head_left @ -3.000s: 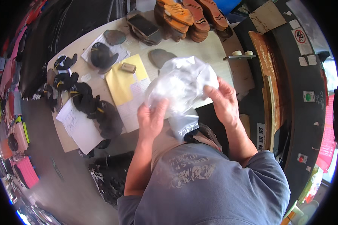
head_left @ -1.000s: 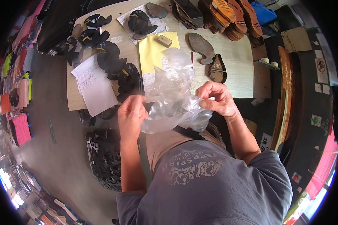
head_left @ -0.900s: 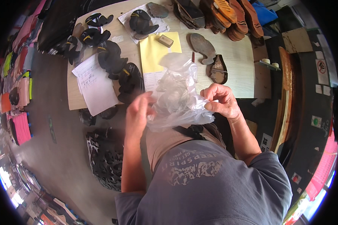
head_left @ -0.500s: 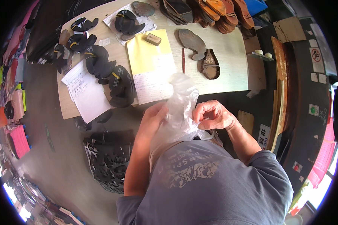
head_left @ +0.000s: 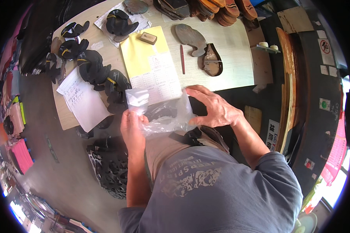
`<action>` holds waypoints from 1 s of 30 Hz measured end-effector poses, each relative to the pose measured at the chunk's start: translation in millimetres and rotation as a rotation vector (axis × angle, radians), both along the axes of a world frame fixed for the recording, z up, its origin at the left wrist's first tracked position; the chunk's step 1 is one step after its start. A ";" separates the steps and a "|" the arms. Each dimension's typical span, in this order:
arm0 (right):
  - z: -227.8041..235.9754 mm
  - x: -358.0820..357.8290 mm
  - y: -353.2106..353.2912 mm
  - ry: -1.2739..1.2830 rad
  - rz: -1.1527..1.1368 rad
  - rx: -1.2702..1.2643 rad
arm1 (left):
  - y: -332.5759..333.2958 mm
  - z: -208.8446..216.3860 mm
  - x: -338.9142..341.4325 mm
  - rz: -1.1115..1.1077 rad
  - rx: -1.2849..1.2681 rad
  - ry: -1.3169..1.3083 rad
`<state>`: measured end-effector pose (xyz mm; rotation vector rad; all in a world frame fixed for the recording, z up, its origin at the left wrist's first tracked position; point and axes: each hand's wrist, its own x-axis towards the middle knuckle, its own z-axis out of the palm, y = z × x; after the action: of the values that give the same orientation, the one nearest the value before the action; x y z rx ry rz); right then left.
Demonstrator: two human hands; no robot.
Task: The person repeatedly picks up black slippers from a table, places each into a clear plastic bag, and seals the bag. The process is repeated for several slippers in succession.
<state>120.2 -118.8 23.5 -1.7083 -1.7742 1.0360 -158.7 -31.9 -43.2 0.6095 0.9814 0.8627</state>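
Note:
A clear plastic bag point(head_left: 165, 120) is stretched between my two hands, just off the near edge of the table. My left hand point(head_left: 133, 125) is closed on its left side, with a folded, whitish part of the plastic standing above the fingers. On the other side, my right hand point(head_left: 217, 108) has its thumb and fingers spread wide apart. Their tips touch the bag's right edge. Whether any plastic is pinched there, I cannot tell. Beyond the bag lies a printed white sheet point(head_left: 153, 83) on yellow paper point(head_left: 136, 64).
Black curved pieces with yellow bands point(head_left: 90, 62) lie in bundles on the table's left, beside handwritten sheets point(head_left: 85, 105). A red pen point(head_left: 182, 59), a small block point(head_left: 148, 38), a grey curved piece point(head_left: 190, 37) and a cutting die point(head_left: 221, 66) are farther back. A black openwork bin point(head_left: 109, 171) stands lower left.
The bunched bag has been spread out sideways. My left hand has moved left with it, and my right hand has gone from curled fingers to spread ones. The view has shifted slightly.

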 end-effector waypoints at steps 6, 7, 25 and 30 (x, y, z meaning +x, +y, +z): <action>-17.9 -52.4 46.4 0.124 0.231 0.109 | -15.4 15.5 7.5 0.005 0.085 0.112; -24.9 -55.0 45.2 0.175 0.280 0.049 | -15.6 18.3 6.4 0.037 0.098 0.058; -23.2 -73.0 43.9 0.058 0.241 0.173 | -4.0 29.0 -9.5 0.057 0.440 0.534; -17.3 -71.9 40.3 0.247 0.132 0.027 | -3.3 28.6 -15.9 0.103 0.534 0.684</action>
<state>48.3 -78.4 6.3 -1.3946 -1.7483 1.2164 -174.5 -35.3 -14.6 1.3803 1.4097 1.0407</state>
